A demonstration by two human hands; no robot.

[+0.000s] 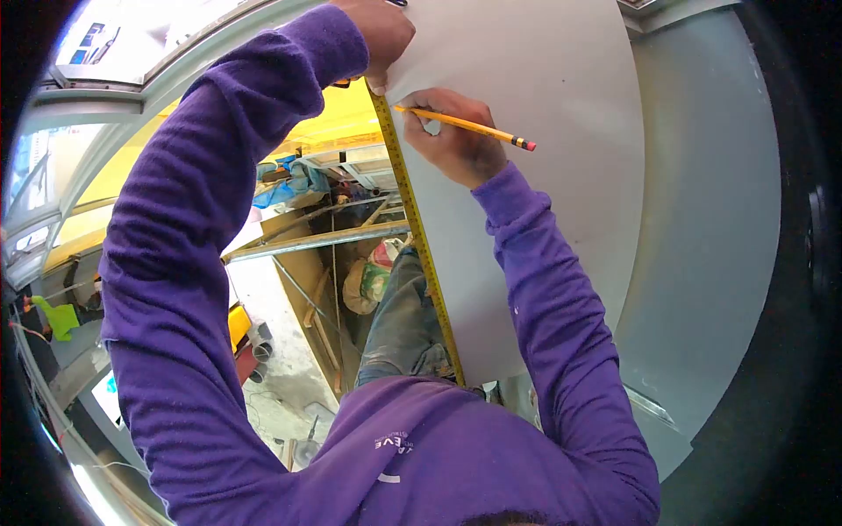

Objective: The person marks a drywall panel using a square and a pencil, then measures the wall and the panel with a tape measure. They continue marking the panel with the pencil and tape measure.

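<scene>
A yellow pencil (482, 129) is pinched in my right hand (456, 136), its tip near the left edge of a white board (544, 237) and its eraser end pointing right. Along that edge runs the yellow blade of a tape measure (412, 215), stretching from the top down toward my waist. At the upper end of the blade, my left hand (384, 39) is closed, with its thumb down by the board's edge. Small orange and black parts show beside that hand, probably the tape's case, mostly hidden by my hand and sleeve.
Below the board's left side are metal bars (320, 241), a brown wooden panel (307, 289) and a sack (373, 280). A grey panel (702, 219) lies to the right. Window frames (96, 110) curve along the left, and a yellow surface (338, 123) shows behind.
</scene>
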